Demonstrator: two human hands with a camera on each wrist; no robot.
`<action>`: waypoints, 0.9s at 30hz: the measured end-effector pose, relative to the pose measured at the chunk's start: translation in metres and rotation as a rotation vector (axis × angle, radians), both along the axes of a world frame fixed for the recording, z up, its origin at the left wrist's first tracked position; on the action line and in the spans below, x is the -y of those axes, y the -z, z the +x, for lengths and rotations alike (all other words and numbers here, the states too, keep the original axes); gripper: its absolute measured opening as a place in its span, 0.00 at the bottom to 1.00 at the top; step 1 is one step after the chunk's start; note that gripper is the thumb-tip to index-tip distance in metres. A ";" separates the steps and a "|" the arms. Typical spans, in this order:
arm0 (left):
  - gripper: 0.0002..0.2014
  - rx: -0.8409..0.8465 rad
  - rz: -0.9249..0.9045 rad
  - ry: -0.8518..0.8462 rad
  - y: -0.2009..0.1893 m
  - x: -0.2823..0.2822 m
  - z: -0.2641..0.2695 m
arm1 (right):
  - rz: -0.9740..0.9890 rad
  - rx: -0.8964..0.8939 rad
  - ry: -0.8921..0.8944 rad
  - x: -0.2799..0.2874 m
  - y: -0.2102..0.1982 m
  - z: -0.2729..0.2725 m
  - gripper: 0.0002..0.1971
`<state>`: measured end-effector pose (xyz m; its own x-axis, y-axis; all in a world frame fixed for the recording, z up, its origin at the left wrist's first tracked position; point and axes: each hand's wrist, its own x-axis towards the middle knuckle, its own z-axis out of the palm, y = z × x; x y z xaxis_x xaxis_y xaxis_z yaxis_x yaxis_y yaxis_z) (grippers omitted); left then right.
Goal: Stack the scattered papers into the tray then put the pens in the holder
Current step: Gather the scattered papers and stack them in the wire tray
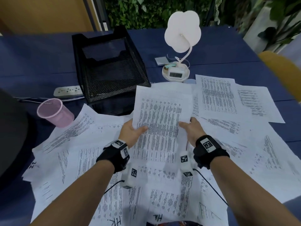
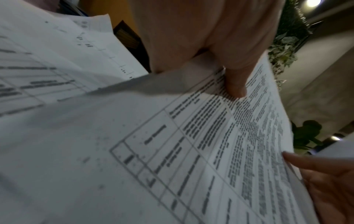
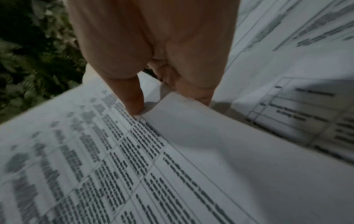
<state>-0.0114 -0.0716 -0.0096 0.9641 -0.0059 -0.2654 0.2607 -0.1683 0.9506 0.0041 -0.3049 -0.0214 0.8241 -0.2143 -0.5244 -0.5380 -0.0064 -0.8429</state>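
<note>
Paper step: left hand [image 1: 130, 130] and right hand [image 1: 193, 130] pinch one sheet [image 1: 161, 115]; next, slide into mesh tray [image 1: 112, 82].

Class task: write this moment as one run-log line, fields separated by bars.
left hand: grips printed white paper sheet | right hand: grips same sheet | black wire-mesh tray: no paper visible inside | pink mesh holder: no pens visible

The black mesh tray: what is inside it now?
The black mesh tray shows only bare mesh, no papers inside. Its front floor is hidden behind the held sheet and its own wall.
</note>
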 end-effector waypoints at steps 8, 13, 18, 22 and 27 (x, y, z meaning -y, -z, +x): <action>0.17 0.137 -0.104 -0.147 -0.031 -0.002 0.009 | 0.111 0.265 -0.022 -0.002 -0.057 -0.012 0.10; 0.14 0.273 -0.063 -0.314 -0.059 -0.001 0.018 | 0.049 0.496 0.018 -0.021 -0.104 -0.010 0.12; 0.16 0.440 -0.137 -0.353 -0.085 0.002 0.021 | -0.010 0.669 0.059 -0.041 -0.133 -0.009 0.12; 0.20 0.401 -0.021 -0.285 -0.084 -0.006 0.017 | -0.056 0.672 0.039 -0.052 -0.127 -0.011 0.14; 0.16 0.332 -0.036 -0.295 -0.075 -0.019 0.010 | -0.084 0.588 0.081 -0.050 -0.106 -0.012 0.13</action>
